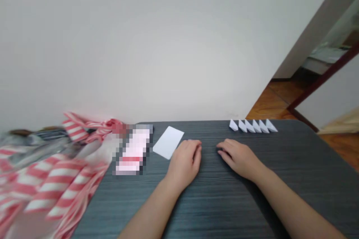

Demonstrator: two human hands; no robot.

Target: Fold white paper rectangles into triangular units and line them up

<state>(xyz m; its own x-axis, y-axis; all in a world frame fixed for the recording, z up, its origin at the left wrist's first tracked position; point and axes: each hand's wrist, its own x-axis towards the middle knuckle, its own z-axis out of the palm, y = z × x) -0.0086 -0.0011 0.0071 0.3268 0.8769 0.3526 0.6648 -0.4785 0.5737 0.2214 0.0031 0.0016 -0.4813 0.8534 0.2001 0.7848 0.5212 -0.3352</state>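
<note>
My left hand [185, 162] rests palm down on the dark grey wood-grain table [280, 179], its fingers curled together and holding nothing. Its side lies against the lower right corner of a white rectangular paper sheet [168, 142]. My right hand [238, 157] rests palm down a little to the right, also empty, its fingertips curled on the tabletop. Several small folded white paper triangles [253, 126] stand in a tight row along the far edge, well beyond my right hand.
A pixelated pink and white flat object [133, 151] lies left of the paper sheet. A bulky red-and-white striped bag [47, 179] covers the left side and hangs over the table edge. A wall [140, 44] stands behind the table, with a wooden floor [275, 104] at right.
</note>
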